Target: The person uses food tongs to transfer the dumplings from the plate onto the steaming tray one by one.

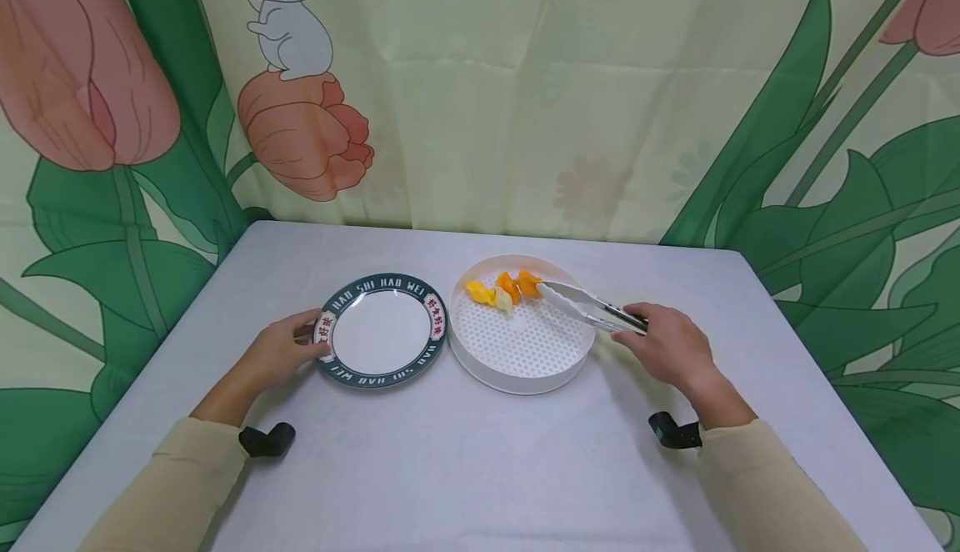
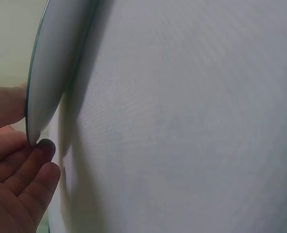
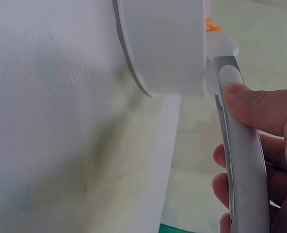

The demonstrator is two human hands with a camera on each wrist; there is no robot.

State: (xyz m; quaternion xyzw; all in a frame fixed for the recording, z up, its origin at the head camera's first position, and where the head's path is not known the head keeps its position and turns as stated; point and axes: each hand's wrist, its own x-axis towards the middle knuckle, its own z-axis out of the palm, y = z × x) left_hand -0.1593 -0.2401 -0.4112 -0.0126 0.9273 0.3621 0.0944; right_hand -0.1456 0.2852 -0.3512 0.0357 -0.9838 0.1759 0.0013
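My left hand [image 1: 282, 350] pinches the left rim of a white plate [image 1: 378, 331] with a dark green lettered border. In the left wrist view the plate [image 2: 56, 63] is seen edge-on, thumb on one side of its rim and fingers on the other. My right hand [image 1: 670, 348] grips metal tongs [image 1: 588, 306] with white tips, thumb along one handle and fingers around the other. The tips reach over a round white steamer tray [image 1: 525, 356] with a perforated bottom, right at an orange dumpling-shaped piece [image 1: 528, 284]. Another orange piece [image 1: 507, 287], a yellow one [image 1: 480, 292] and a pale one [image 1: 503, 300] lie beside it.
A white cloth covers the table [image 1: 450, 469]. Plate and tray stand side by side, their rims close together. Behind the table hangs a curtain [image 1: 480, 118] printed with tulips and a white animal. Dark wrist cameras [image 1: 267, 440] stick out from both sleeves.
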